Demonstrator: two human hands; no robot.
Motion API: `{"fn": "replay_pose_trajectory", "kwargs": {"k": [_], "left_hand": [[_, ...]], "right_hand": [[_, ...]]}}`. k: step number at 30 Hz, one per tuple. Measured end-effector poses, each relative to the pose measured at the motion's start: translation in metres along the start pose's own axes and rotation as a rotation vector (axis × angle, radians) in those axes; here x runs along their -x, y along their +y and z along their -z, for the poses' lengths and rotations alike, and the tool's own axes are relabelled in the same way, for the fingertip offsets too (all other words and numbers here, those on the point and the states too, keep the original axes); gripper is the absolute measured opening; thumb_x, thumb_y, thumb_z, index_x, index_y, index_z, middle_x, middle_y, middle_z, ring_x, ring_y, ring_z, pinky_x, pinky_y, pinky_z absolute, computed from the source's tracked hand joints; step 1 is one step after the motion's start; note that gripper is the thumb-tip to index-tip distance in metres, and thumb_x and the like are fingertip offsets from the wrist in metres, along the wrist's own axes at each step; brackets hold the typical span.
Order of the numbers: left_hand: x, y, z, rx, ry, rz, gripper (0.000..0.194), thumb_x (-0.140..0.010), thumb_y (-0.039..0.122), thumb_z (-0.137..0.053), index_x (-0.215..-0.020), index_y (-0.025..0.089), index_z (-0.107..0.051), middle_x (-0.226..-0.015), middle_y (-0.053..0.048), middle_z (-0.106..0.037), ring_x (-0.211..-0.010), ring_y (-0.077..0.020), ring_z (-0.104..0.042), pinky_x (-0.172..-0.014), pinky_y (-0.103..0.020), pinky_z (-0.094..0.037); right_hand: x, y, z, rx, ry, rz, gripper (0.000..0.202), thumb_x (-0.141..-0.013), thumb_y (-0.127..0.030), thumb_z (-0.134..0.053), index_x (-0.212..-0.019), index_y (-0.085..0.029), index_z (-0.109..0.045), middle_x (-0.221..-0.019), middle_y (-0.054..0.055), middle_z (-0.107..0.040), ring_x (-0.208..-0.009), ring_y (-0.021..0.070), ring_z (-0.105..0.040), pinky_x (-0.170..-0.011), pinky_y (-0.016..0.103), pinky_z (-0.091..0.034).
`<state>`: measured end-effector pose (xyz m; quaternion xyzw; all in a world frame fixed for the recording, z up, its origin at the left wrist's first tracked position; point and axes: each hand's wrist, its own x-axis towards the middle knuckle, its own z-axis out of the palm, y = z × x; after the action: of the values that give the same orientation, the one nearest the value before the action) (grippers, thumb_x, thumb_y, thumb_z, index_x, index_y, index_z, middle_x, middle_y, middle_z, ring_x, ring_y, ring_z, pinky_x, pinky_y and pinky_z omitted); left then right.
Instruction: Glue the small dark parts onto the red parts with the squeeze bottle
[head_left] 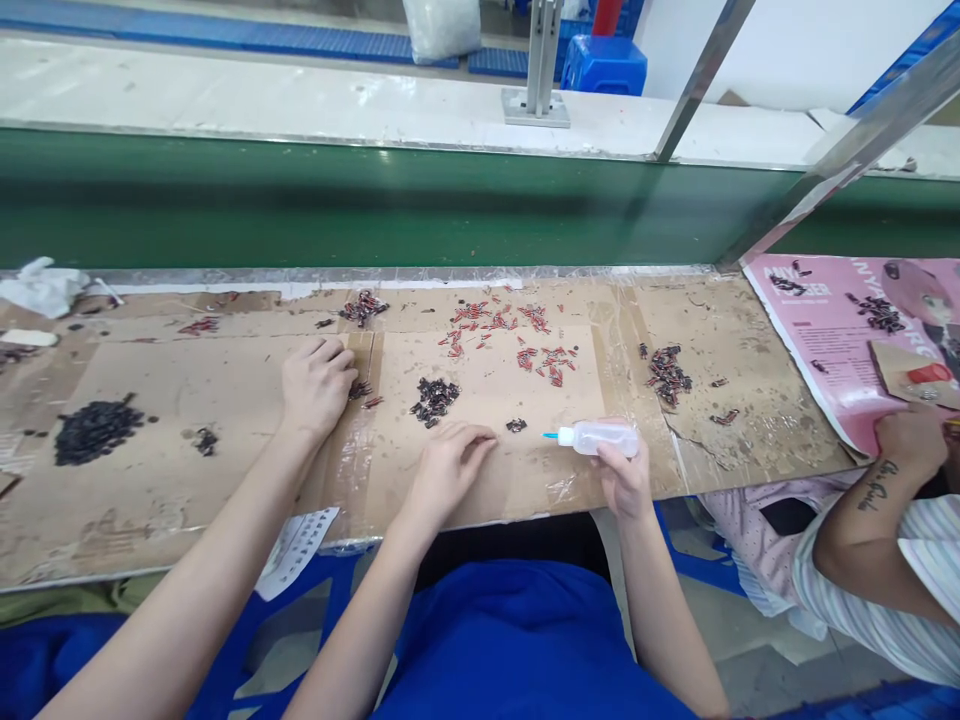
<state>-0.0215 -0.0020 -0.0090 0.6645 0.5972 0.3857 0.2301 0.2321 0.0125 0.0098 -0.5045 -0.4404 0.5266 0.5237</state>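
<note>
My right hand (627, 478) grips a clear squeeze bottle (604, 438) lying sideways, its blue needle tip (551, 436) pointing left. The fingers of my left hand (452, 468) are pinched together on the cardboard; whatever is between them, if anything, is too small to make out. Just beyond those fingertips sits a tiny cluster of dark parts (516, 425). A larger heap of small black parts (435, 400) lies above my left hand. Farther back, small red-and-black pieces (551, 365) are scattered in loose groups.
A co-worker's hand (319, 388) reaches in on the left, close to mine. Black parts (99, 430) are heaped at far left. Another pile (667, 375) lies right of the bottle. At right, another person's arm (870, 510) rests by a pink poster (832, 345). A green wall (337, 200) borders the back.
</note>
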Motion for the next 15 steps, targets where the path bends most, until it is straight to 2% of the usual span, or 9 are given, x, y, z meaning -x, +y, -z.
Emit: {"fn": "replay_pose_trajectory", "kwargs": {"k": [1, 3, 7, 11, 15], "left_hand": [[0.011, 0.006, -0.012, -0.037, 0.016, -0.010, 0.012, -0.086, 0.030, -0.060, -0.081, 0.023, -0.068, -0.081, -0.003, -0.070, -0.081, -0.0214, -0.062, -0.079, -0.037, -0.051], [0.026, 0.011, -0.026, -0.104, 0.091, -0.014, 0.012, -0.086, 0.030, -0.061, -0.081, 0.023, -0.070, -0.082, -0.004, -0.071, -0.084, -0.0220, -0.061, -0.081, -0.038, -0.051], [0.029, 0.006, -0.021, -0.129, 0.141, -0.034, 0.009, -0.084, 0.029, -0.064, -0.087, 0.023, -0.071, -0.086, -0.005, -0.072, -0.090, -0.0227, -0.062, -0.085, -0.039, -0.052], [0.028, 0.006, -0.019, -0.058, 0.113, -0.036, 0.013, -0.086, 0.024, -0.062, -0.096, 0.023, -0.070, -0.091, -0.004, -0.074, -0.094, -0.0215, -0.064, -0.088, -0.039, -0.054], [0.031, 0.006, -0.023, 0.049, 0.146, 0.059, 0.012, -0.084, 0.026, -0.064, -0.093, 0.023, -0.071, -0.089, -0.004, -0.074, -0.089, -0.0197, -0.067, -0.084, -0.037, -0.057]], "right_hand": [[0.001, 0.002, -0.004, -0.053, 0.023, -0.032, 0.033, -0.063, -0.046, -0.073, -0.080, -0.019, -0.064, -0.069, 0.002, -0.065, -0.054, 0.0130, -0.054, -0.045, 0.024, -0.038], [0.003, 0.007, -0.015, -0.129, 0.062, -0.080, 0.031, -0.063, -0.043, -0.072, -0.079, -0.019, -0.063, -0.066, 0.000, -0.062, -0.052, 0.0113, -0.050, -0.043, 0.022, -0.034], [0.009, 0.013, -0.036, -0.140, 0.119, -0.095, 0.027, -0.064, -0.039, -0.072, -0.080, -0.019, -0.064, -0.061, -0.003, -0.058, -0.048, 0.0089, -0.046, -0.044, 0.021, -0.035], [0.013, 0.015, -0.050, 0.019, 0.118, -0.068, 0.025, -0.065, -0.039, -0.074, -0.076, -0.018, -0.067, -0.069, 0.003, -0.069, -0.061, 0.0161, -0.062, -0.059, 0.028, -0.049], [0.012, 0.016, -0.056, 0.149, 0.091, -0.038, 0.025, -0.066, -0.041, -0.074, -0.071, -0.018, -0.067, -0.068, 0.005, -0.072, -0.064, 0.0200, -0.066, -0.059, 0.030, -0.052]]}}
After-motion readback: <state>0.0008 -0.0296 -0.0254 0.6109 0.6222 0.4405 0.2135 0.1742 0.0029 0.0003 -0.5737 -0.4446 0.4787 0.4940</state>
